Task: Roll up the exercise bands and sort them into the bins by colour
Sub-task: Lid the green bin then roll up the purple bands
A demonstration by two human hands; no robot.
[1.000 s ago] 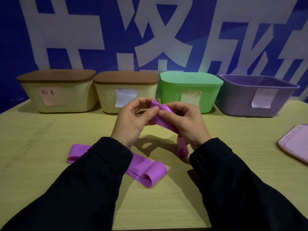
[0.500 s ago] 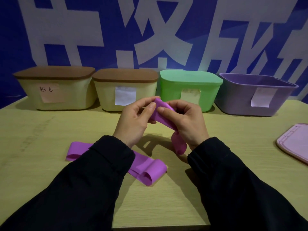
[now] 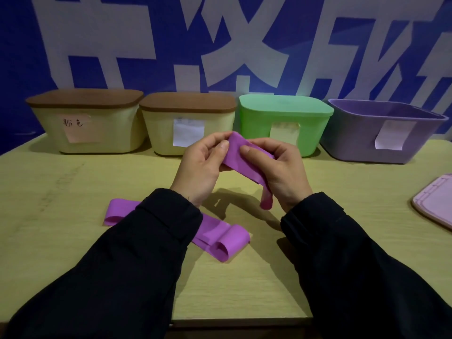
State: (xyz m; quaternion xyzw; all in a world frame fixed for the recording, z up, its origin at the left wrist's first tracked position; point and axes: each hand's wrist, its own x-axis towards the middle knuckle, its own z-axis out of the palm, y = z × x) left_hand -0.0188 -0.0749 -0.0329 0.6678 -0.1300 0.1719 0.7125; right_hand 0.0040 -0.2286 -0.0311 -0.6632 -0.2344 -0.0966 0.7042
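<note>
While in both hands [image 3: 200, 167], purple band [image 3: 241, 160] diagonal, far-L to near-R.

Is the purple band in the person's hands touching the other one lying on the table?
Apart. The head view shows yellow tabletop between the held band's hanging end and the band on the table.

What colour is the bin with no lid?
Purple bin, seen in the head view.

Left hand [image 3: 199, 167] and right hand [image 3: 281, 171] pinch a purple band [image 3: 241, 159] above the table [image 3: 330, 241]. A second purple band [image 3: 225, 238] lies below; four bins [image 3: 286, 126] stand behind.
</note>
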